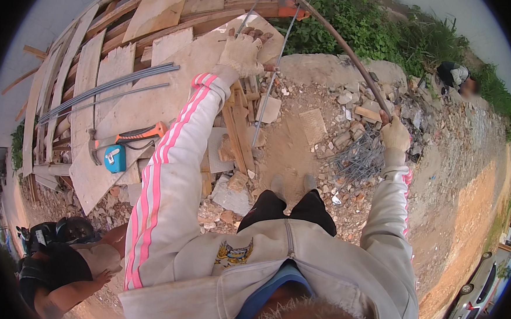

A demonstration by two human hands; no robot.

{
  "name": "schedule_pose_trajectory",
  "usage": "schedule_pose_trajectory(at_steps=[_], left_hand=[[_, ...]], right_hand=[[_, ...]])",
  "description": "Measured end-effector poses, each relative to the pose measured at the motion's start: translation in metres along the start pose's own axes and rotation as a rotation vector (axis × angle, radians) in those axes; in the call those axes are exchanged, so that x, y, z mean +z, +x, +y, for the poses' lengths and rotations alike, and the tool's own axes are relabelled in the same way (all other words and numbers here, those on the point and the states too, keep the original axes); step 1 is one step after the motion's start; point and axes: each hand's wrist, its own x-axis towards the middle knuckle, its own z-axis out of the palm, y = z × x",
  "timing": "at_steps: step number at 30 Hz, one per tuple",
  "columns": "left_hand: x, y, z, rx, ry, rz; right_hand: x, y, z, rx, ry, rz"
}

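My left hand (241,50), in a worn fabric glove with bare fingertips, rests over a plywood board with its fingers on one end of a bent thin steel rod (285,41). The rod runs up from those fingers, across the top and back down past my thumb toward the rubble. My gloved right hand (395,136) is closed round the lower end of a long brown metal bar (347,48). At its far end the bar meets an orange metal piece (292,10) on the timber edge, where the rod also passes.
Left on the boards lie several straight steel rods (110,89), an orange-handled hacksaw (140,133), a hammer (94,147) and a blue tape measure (115,158). Wire pieces (360,157) lie among rubble. One person (70,271) is at lower left, another (456,75) at far right.
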Motion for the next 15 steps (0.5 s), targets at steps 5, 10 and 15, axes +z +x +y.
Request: schedule_pose_trajectory(at_steps=[5, 10, 15], left_hand=[[-0.006, 0.007, 0.005, 0.047, 0.021, -0.15], [-0.001, 0.006, -0.001, 0.09, -0.13, -0.083], [0.004, 0.01, -0.001, 0.128, -0.114, -0.055]], right_hand=[[0.002, 0.012, 0.024, -0.047, 0.107, -0.154], [0.004, 0.013, 0.028, -0.029, 0.099, -0.151], [0.001, 0.002, 0.021, 0.02, 0.021, -0.138]])
